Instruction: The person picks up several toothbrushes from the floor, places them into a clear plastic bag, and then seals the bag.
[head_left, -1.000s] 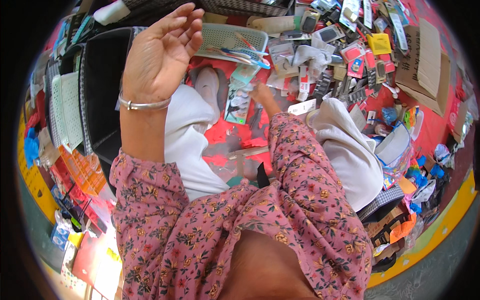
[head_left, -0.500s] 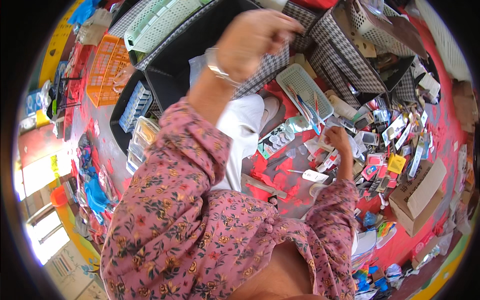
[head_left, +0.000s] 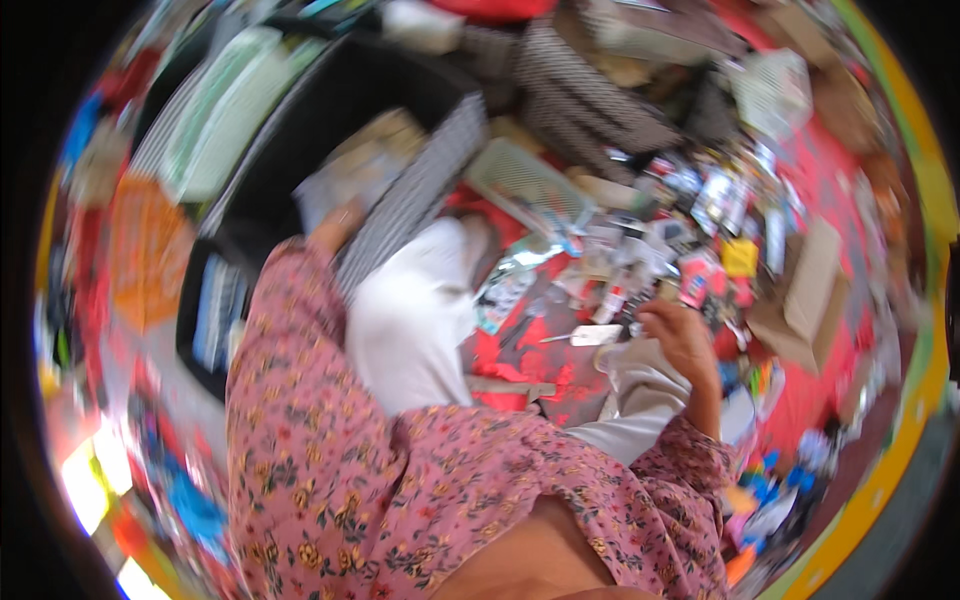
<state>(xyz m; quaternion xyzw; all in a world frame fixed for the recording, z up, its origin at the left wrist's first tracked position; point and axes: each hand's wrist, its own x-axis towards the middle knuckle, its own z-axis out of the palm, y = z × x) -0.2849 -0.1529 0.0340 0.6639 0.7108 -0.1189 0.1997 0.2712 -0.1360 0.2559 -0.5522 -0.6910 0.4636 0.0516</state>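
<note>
My left hand (head_left: 340, 222) is down inside a large black fabric bin (head_left: 300, 135), next to a pale plastic bag (head_left: 335, 195) and a tan, box-like thing (head_left: 385, 140). Motion blur and the bin's patterned wall hide its fingers, so I cannot tell whether it grips anything. My right hand (head_left: 685, 340) hovers over my right knee, at the near edge of a pile of small packaged goods (head_left: 650, 240). Its fingers are curled in, and whatever may be between them is not discernible. A white tag-like piece (head_left: 596, 335) lies on the floor left of that hand.
A pale green basket (head_left: 530, 185) stands beyond my left knee. Green baskets (head_left: 225, 110) and an orange crate (head_left: 150, 250) are at the left. An open cardboard box (head_left: 800, 300) sits right of the pile, with a yellow packet (head_left: 739, 257) near it. Patterned bins (head_left: 590, 100) line the back.
My left hand has dropped from above the bin's wall down into the bin. My right hand has drawn back from the pile toward my knee. The view has shifted and blurred.
</note>
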